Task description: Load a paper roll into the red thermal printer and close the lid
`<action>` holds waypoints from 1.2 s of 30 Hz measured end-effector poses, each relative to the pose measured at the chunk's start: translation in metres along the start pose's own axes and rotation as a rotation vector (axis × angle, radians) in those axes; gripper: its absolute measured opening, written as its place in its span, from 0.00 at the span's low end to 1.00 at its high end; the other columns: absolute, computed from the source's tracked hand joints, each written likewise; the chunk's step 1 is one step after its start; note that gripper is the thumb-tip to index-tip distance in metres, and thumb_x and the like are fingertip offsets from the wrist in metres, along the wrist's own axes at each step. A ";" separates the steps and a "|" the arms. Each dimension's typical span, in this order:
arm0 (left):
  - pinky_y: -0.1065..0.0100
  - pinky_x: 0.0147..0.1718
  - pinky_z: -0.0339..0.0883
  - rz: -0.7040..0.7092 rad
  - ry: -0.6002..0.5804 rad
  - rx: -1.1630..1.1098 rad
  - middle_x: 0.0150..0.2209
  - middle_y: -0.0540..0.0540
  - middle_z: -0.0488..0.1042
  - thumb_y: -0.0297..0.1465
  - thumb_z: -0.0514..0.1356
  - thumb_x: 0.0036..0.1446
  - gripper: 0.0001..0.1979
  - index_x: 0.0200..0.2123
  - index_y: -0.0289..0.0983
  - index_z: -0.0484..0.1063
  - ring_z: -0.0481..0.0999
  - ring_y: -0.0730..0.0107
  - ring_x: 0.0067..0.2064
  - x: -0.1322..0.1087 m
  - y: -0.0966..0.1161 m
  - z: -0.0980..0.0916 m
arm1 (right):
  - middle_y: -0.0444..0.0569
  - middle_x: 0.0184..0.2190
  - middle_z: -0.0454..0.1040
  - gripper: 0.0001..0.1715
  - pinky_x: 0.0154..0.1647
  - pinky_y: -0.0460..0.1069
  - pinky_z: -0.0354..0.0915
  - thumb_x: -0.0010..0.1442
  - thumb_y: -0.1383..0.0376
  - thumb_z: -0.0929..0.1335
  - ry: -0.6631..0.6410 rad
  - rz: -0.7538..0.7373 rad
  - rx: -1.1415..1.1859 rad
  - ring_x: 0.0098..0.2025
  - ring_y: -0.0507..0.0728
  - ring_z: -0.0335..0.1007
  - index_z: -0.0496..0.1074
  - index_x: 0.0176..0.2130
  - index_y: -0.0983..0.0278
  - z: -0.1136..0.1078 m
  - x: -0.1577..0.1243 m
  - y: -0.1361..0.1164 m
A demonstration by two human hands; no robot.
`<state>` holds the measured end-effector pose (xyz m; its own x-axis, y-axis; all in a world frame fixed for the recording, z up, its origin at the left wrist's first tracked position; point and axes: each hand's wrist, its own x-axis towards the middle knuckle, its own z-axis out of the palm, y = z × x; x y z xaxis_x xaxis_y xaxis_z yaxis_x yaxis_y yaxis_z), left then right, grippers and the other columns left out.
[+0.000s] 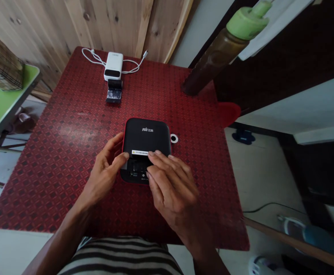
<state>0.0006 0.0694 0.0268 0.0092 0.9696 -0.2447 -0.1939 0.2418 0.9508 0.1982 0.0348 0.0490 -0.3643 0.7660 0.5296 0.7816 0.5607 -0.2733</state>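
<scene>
A black square device [151,135] with a red rim and a white logo lies in the middle of the red patterned table [69,152]. My left hand [106,172] grips the device's left edge, its thumb lying on top by a white label. My right hand [171,187] rests on the near part of the device. Its fingers are pressed together, and its thumb and forefinger pinch at the recessed panel there. What they pinch is hidden.
A small white ring [174,138] lies just right of the device. At the table's far edge are a white power bank [113,65] with a white cable and a small black item [114,91]. A brown bottle [218,53] with a green cap stands far right. A green table [0,99] is at left.
</scene>
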 end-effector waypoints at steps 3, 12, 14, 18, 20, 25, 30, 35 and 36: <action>0.46 0.76 0.67 0.017 0.009 -0.004 0.70 0.39 0.80 0.40 0.73 0.63 0.33 0.69 0.40 0.78 0.76 0.43 0.74 0.000 0.002 0.001 | 0.56 0.58 0.89 0.13 0.69 0.59 0.77 0.76 0.78 0.69 -0.021 -0.002 -0.001 0.64 0.62 0.86 0.76 0.52 0.63 -0.002 0.000 -0.001; 0.49 0.70 0.74 0.022 0.035 0.035 0.69 0.40 0.82 0.45 0.74 0.65 0.33 0.69 0.41 0.78 0.81 0.45 0.70 -0.001 -0.007 -0.003 | 0.58 0.58 0.89 0.12 0.70 0.58 0.77 0.76 0.77 0.70 0.030 -0.003 0.034 0.64 0.62 0.86 0.77 0.55 0.66 0.004 -0.004 0.000; 0.48 0.71 0.72 0.025 0.038 0.047 0.70 0.40 0.81 0.48 0.74 0.66 0.33 0.69 0.42 0.78 0.80 0.45 0.71 -0.007 -0.008 -0.006 | 0.59 0.58 0.88 0.14 0.72 0.59 0.76 0.77 0.75 0.70 0.068 0.034 0.053 0.65 0.62 0.85 0.76 0.60 0.67 0.002 -0.010 0.000; 0.48 0.72 0.72 -0.001 0.029 0.072 0.71 0.41 0.80 0.49 0.75 0.65 0.34 0.70 0.44 0.79 0.76 0.42 0.74 -0.018 -0.007 -0.012 | 0.60 0.63 0.84 0.30 0.70 0.60 0.78 0.76 0.68 0.74 0.190 0.223 0.104 0.68 0.63 0.82 0.70 0.73 0.63 -0.002 -0.036 -0.003; 0.47 0.70 0.74 -0.011 0.036 0.081 0.71 0.41 0.80 0.48 0.75 0.65 0.34 0.70 0.45 0.80 0.77 0.41 0.74 -0.020 -0.006 -0.013 | 0.61 0.66 0.82 0.39 0.66 0.62 0.81 0.75 0.59 0.76 0.195 0.346 0.142 0.68 0.66 0.81 0.65 0.77 0.61 0.001 -0.051 -0.004; 0.48 0.67 0.74 -0.022 0.046 0.057 0.69 0.42 0.82 0.45 0.75 0.65 0.30 0.68 0.46 0.81 0.80 0.43 0.70 -0.020 -0.007 -0.011 | 0.61 0.63 0.84 0.44 0.56 0.64 0.86 0.75 0.42 0.73 0.116 0.533 0.180 0.61 0.68 0.86 0.64 0.77 0.58 0.023 -0.071 -0.006; 0.52 0.68 0.71 -0.052 0.065 -0.033 0.68 0.45 0.82 0.41 0.73 0.66 0.27 0.67 0.48 0.82 0.80 0.47 0.69 -0.020 -0.010 -0.006 | 0.58 0.59 0.86 0.35 0.54 0.62 0.86 0.78 0.45 0.72 0.143 0.554 0.200 0.58 0.66 0.88 0.69 0.73 0.57 0.036 -0.072 -0.004; 0.55 0.63 0.73 -0.063 0.114 -0.053 0.62 0.46 0.86 0.38 0.72 0.65 0.25 0.65 0.47 0.83 0.84 0.51 0.62 -0.020 -0.011 -0.002 | 0.57 0.57 0.86 0.35 0.54 0.61 0.86 0.76 0.44 0.73 0.159 0.590 0.222 0.56 0.66 0.88 0.71 0.72 0.56 0.038 -0.072 -0.004; 0.55 0.62 0.72 -0.061 0.121 -0.046 0.61 0.46 0.86 0.38 0.73 0.65 0.25 0.65 0.47 0.84 0.84 0.52 0.61 -0.020 -0.011 -0.001 | 0.57 0.57 0.87 0.35 0.53 0.61 0.86 0.76 0.44 0.73 0.165 0.588 0.219 0.56 0.66 0.88 0.71 0.71 0.56 0.039 -0.072 -0.004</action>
<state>0.0015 0.0475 0.0210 -0.0953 0.9406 -0.3259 -0.2415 0.2957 0.9242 0.2014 -0.0108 -0.0193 0.1898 0.9161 0.3533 0.6994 0.1264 -0.7035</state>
